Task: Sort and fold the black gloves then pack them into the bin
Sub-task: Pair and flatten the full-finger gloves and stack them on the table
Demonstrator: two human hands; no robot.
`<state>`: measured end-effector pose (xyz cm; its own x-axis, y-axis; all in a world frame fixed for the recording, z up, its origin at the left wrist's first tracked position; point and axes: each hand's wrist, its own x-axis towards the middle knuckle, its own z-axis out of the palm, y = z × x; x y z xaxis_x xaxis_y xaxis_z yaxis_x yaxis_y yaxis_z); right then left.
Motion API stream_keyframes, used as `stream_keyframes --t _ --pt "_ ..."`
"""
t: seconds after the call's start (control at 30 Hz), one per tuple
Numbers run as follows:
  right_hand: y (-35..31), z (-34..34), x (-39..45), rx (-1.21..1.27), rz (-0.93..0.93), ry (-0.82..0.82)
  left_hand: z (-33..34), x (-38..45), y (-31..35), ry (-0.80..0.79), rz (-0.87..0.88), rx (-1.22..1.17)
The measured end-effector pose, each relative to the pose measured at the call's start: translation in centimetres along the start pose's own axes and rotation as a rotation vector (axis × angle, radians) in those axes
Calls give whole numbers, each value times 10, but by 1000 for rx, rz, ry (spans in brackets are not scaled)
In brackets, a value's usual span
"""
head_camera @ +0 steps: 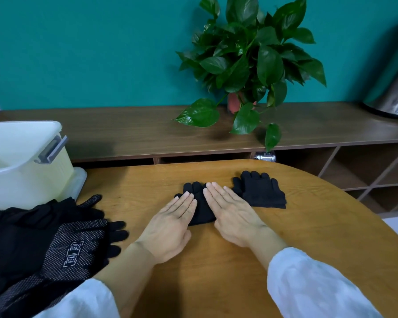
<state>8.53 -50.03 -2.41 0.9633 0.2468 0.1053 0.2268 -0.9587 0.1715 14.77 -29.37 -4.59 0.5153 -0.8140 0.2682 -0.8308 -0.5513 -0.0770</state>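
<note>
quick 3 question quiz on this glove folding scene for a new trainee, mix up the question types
1. True or false: both hands lie flat, fingers straight, on the same black glove.
2. Multiple choice: where is the pile of dotted gloves? A) inside the bin B) on the table's left edge C) under the plant
3. Fill in: the folded gloves lie to the ___ of the right hand.

Key
1. True: the left hand and the right hand both press it onto the table.
2. B: they lie in front of the white bin, not in it.
3. right
</note>
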Motion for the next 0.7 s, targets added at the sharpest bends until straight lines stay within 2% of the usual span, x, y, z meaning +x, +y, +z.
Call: stream_keyframes --t 0.07,0.2,0.3,0.4,0.53,0.7 --pt "-9 1 -3 6 6 107 -3 -2 3 15 -34 -32" --pt "-25 22 -9 126 -25 131 7 -2 2 -37 -70 -61" --pt "-21 22 -4 227 25 71 15 5 -2 -44 -112 -57" --pt "-8 22 4 160 45 97 21 19 -4 -32 -103 -50" --pt "12 31 2 126 153 29 35 41 -1 84 -79 -81" --pt "41 29 -15 204 232 -2 33 73 23 -25 -67 -209"
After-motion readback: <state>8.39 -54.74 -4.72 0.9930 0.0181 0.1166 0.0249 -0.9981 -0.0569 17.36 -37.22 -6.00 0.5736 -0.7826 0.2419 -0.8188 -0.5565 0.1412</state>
